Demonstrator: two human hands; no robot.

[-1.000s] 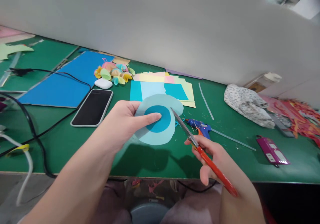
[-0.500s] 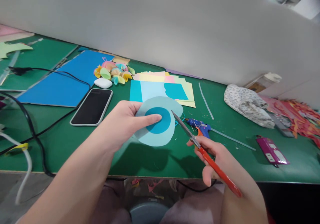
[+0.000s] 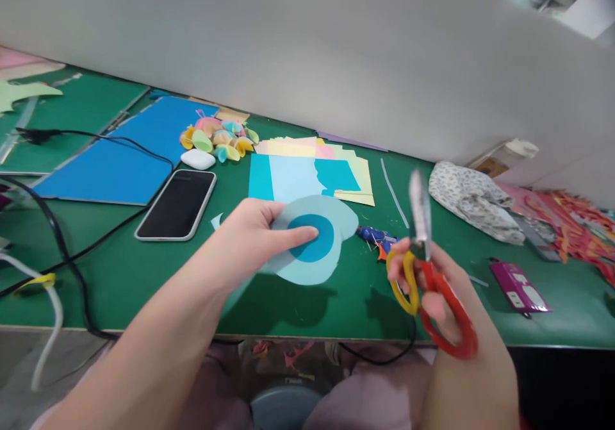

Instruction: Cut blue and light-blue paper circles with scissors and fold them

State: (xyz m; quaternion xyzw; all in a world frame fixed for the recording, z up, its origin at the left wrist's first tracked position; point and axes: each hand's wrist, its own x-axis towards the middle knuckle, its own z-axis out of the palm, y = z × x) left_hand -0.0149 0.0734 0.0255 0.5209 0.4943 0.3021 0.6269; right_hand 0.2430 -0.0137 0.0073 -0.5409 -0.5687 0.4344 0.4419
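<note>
My left hand pinches a pale blue paper piece, its thumb lying on the darker blue circle on top. Scissors with one red and one yellow handle are in my right hand, fingers through the loops. Their blades point upward, slightly blurred, apart from the paper. A blue glue gun lies between the paper and my right hand, partly hidden. Beyond the held paper lie coloured paper sheets.
At left are a phone, a white mouse, a blue board, black cables and paper petals. Rightward lie a patterned cloth, a purple box and orange strips. A grey wall stands behind.
The scissors have swung away from the paper, from pointing at it to pointing upward. The held paper has shifted slightly right and down. A small pale scrap now shows beside my left wrist.
</note>
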